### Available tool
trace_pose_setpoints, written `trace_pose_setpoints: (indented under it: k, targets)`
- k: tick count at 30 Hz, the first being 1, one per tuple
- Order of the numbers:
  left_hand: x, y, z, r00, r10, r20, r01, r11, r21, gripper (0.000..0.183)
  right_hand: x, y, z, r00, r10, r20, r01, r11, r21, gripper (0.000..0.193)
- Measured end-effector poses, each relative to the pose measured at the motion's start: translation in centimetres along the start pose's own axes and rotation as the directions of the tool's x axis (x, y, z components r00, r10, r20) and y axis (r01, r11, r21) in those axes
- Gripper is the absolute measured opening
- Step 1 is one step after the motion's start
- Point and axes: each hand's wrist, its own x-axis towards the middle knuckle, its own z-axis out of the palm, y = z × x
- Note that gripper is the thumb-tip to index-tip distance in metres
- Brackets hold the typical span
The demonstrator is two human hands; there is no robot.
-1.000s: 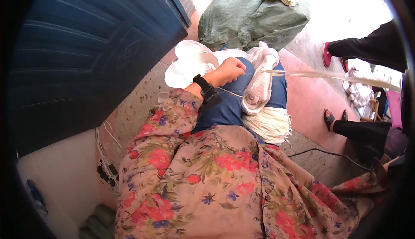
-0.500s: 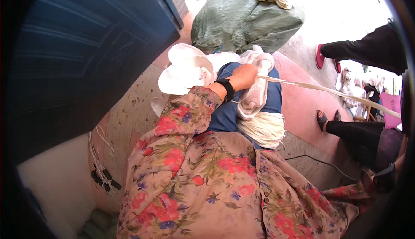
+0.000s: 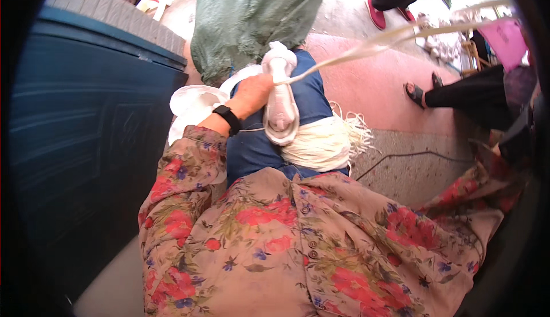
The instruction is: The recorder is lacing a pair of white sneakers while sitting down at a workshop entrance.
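Observation:
A white and pale pink shoe (image 3: 281,108) lies lengthwise on my lap, over the blue cloth on my legs. My left hand (image 3: 255,92) is closed on its left upper side, a black band around the wrist. From the shoe near those fingers, a long cream lace (image 3: 355,49) stretches up to the right rim, looped or doubled at its far part. My right sleeve (image 3: 475,194) reaches out toward the right edge; the right hand itself is lost beyond the dark rim. A thick bundle of cream laces (image 3: 321,144) rests across my lap beside the shoe.
White shoe pieces (image 3: 195,102) lie left of my knees. Ahead stands a green woven sack (image 3: 252,24) with laces on top. A blue door (image 3: 114,122) borders the left. Other people's feet, in red shoes (image 3: 375,14) and dark sandals (image 3: 413,94), are at right. A black cord (image 3: 412,154) crosses the floor.
The view has swung, so the shoe and my left hand appear farther left. The lace now rises toward the upper right instead of slanting down. My left hand still holds the shoe.

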Motion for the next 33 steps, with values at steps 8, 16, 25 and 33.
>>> trace_pose_setpoints:
  k: [8,16,25,33]
  targets:
    - [2.1,1.3,-2.2,0.993,0.028,-0.117,-0.013,0.992,0.124,0.014,-11.5,16.2,-4.4,0.862,0.443,-0.247,-0.466,0.884,-0.042,0.015]
    - [5.4,0.6,-6.1,0.990,0.001,0.143,0.007,0.999,-0.052,0.019,-21.6,27.4,-4.4,0.589,0.723,-0.362,-0.759,0.649,0.060,0.014]
    - [5.4,2.1,-2.9,0.973,0.102,0.206,-0.132,0.982,0.137,0.023,-24.2,29.5,-4.5,0.542,0.733,-0.411,-0.779,0.622,0.081,0.013]
    - [7.5,1.6,-2.8,0.963,0.168,0.212,-0.141,0.980,-0.140,0.021,-25.4,30.2,-3.8,0.466,0.774,-0.428,-0.811,0.567,0.142,0.012]
